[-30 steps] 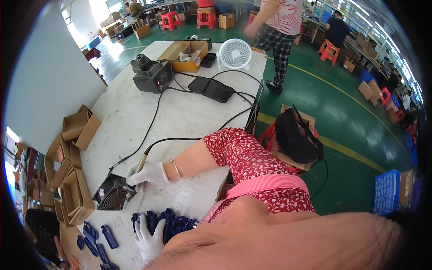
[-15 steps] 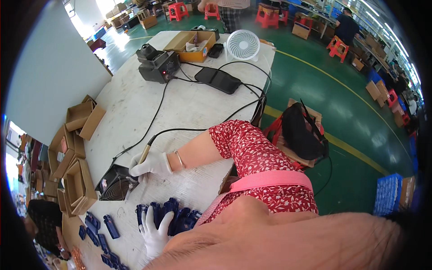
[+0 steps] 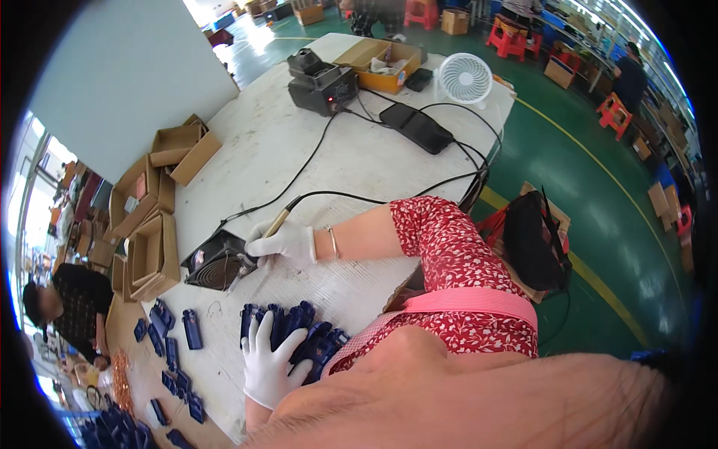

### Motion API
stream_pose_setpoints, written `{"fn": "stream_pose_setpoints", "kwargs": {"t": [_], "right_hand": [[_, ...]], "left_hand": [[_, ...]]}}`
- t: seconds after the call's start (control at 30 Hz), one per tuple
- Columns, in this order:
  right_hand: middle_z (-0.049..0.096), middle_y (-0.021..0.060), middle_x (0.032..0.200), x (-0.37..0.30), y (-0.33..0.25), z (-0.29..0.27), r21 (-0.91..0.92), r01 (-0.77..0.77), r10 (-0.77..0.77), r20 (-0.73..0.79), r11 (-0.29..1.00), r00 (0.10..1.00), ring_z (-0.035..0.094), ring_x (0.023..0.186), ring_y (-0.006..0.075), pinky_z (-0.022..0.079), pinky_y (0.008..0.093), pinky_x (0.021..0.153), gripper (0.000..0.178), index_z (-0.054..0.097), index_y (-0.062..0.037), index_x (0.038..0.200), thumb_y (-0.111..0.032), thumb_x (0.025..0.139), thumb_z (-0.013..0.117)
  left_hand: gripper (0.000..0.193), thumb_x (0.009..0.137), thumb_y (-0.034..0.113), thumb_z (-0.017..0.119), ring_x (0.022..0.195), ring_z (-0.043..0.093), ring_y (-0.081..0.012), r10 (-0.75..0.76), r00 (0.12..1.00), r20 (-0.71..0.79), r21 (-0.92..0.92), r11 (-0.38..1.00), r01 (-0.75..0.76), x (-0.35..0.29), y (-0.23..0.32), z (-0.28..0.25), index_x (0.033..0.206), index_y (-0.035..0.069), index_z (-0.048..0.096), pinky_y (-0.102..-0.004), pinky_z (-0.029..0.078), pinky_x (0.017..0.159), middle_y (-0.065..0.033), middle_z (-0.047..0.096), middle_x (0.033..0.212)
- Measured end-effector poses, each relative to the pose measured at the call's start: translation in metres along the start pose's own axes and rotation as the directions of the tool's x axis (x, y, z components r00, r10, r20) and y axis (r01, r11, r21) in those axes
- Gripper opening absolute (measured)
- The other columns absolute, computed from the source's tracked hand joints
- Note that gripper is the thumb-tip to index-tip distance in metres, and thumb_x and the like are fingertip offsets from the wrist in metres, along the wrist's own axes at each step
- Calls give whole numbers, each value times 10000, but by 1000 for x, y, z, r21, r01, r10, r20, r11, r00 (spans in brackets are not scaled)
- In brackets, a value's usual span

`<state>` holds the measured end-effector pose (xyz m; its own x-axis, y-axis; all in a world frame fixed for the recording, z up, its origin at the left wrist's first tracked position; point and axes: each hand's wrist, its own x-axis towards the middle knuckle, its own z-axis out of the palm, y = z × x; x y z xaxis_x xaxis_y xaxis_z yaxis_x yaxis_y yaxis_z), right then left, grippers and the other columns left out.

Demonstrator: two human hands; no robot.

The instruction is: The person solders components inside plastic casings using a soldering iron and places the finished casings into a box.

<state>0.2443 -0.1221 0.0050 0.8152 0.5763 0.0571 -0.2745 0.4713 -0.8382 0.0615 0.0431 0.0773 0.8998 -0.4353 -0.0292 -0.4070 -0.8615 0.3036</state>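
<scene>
In a white glove, my right hand point(image 3: 288, 243) is closed around the tan handle of a soldering iron point(image 3: 277, 222), beside a small black box fan point(image 3: 217, 263). The iron's tip is hard to make out near the fan's grille. My left hand point(image 3: 269, 367), also gloved, lies with fingers spread over a row of dark blue plastic parts point(image 3: 299, 318) close to my body. It touches them but grips none. More loose blue parts point(image 3: 192, 329) are scattered to the left on the white table point(image 3: 239, 172).
A black soldering station point(image 3: 321, 88), a black pouch-like case point(image 3: 416, 127), a yellow box point(image 3: 400, 71) and a white fan point(image 3: 465, 78) stand far back. Cables cross the table. Open cardboard boxes point(image 3: 153, 251) line its left edge. A person point(image 3: 78, 307) is at the far left.
The whole view has swung left, bringing more blue parts and the person at left into sight. My left thumb is spread wider; my right hand still holds the iron by the box fan.
</scene>
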Motion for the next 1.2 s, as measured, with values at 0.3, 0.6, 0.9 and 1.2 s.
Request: {"fn": "stream_pose_setpoints", "kwargs": {"t": [0.3, 0.6, 0.9, 1.2], "right_hand": [[628, 68, 744, 1, 2, -1, -80, 9, -8, 7, 997, 1000, 605, 587, 118, 505, 250, 544, 243, 578, -52, 911, -257, 802, 650], [616, 53, 802, 4, 1, -4, -46, 7, -5, 30, 999, 1000, 612, 669, 119, 527, 246, 550, 164, 599, -34, 895, -167, 818, 656], [628, 46, 817, -1, 3, 6, -1, 24, -24, 66, 1000, 998, 605, 682, 110, 502, 233, 535, 162, 608, -37, 917, -171, 832, 639], [647, 23, 809, 1, -6, -9, -92, -122, 133, 123, 988, 984, 572, 680, 64, 471, 214, 582, 140, 654, -68, 892, -194, 862, 599]], "left_hand": [[723, 450, 346, 823, 1230, 323, -478, 101, 992, -77, 164, 983, -87, -6, -8, 21, 1126, 235, 592, -588, 325, 951, -219, 374, 1332], [650, 491, 315, 809, 1223, 331, -477, 70, 993, -99, 190, 981, -50, -2, 5, 19, 1100, 216, 604, -560, 332, 966, -225, 391, 1314], [494, 601, 263, 750, 1224, 332, -483, -70, 990, -120, 87, 993, 81, -15, 1, 23, 1074, 206, 620, -547, 319, 986, -217, 410, 1310], [343, 717, 248, 685, 1164, 412, -475, -222, 926, -304, 39, 969, 245, -19, -19, 26, 1054, 223, 625, -520, 363, 960, -180, 515, 1224]]}}
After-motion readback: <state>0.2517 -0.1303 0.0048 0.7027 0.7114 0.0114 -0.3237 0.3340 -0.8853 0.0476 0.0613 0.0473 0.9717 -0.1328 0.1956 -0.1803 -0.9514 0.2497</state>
